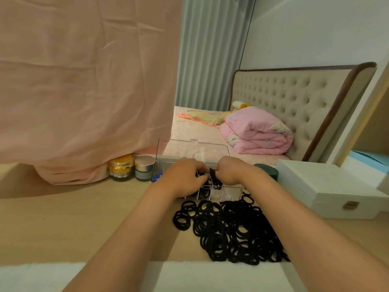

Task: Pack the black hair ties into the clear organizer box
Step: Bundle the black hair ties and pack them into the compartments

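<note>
A big heap of black hair ties (229, 228) lies on the wooden table, just in front of the clear organizer box (226, 193). The box has dividers, and its clear lid (192, 149) stands open behind it. Some black ties sit in its middle compartments. My left hand (183, 179) and my right hand (230, 170) are both over the box, close together. My right hand pinches a bunch of black ties (214, 179) that hangs into a compartment. My left hand's fingers curl onto ties in the box; its fingertips are partly hidden.
Two cosmetic jars, a gold one (122, 167) and a silver-lidded one (144, 167), stand left of the box under a pink cloth (84, 81). A dark green jar (268, 170) and a white latched case (328, 190) sit to the right. A bed lies behind.
</note>
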Demonstrator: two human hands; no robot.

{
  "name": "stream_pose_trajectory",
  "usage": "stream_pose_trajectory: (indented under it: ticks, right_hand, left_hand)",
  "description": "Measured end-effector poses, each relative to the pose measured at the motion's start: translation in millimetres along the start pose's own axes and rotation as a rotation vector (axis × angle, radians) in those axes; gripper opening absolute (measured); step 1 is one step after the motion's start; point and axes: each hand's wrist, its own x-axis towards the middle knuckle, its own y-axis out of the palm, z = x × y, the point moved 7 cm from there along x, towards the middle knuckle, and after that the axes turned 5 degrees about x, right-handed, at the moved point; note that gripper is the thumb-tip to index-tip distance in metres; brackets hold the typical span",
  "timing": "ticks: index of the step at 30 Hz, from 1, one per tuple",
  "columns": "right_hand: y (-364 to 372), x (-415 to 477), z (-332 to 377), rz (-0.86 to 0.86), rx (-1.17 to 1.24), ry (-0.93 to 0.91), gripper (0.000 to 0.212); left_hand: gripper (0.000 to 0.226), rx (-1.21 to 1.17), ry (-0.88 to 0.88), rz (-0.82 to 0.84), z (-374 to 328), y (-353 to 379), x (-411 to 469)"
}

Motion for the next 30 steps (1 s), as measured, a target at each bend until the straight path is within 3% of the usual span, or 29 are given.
stream_pose_trajectory:
  ticks: [6,10,13,16,18,22,25,27,30]
  right_hand:
    - [-30,-21,0,0.002,0.126,-0.16,0.035]
    - [-37,-28,-6,-0.121,0.27,-0.203,0.025]
    - [-23,-35,0,-0.106,0.115,-0.238,0.035]
    - [0,-35,4,0.017,-0.111,-0.248,0.036]
    - [0,-36,3,0.05,-0.002,-0.249,0.035]
    - [-21,-42,-4,-0.145,0.067,-0.267,0.038]
    - [-7,-46,-6,-0.036,-0.03,-0.258,0.041]
    - [-6,-51,-11,-0.013,0.087,-0.253,0.042]
    - [-31,-60,-31,-0.226,0.285,-0.229,0.038]
  left_hand:
    - [0.04,0.135,0.027,0.039,-6,7,1]
    - [0.039,0.174,0.043,0.027,-8,7,2]
    - [0.038,0.182,0.047,-0.009,-9,3,2]
    - [0.04,0.156,0.037,-0.047,-6,-1,2]
    - [0.041,0.153,0.052,-0.01,-8,4,1]
    - [0.045,0.269,0.067,0.113,-12,20,0]
    - [0.044,0.255,0.063,0.105,-14,17,-1]
    - [0.044,0.223,0.062,0.087,-16,13,-2]
    - [0.047,0.222,0.078,0.026,-25,4,-2]
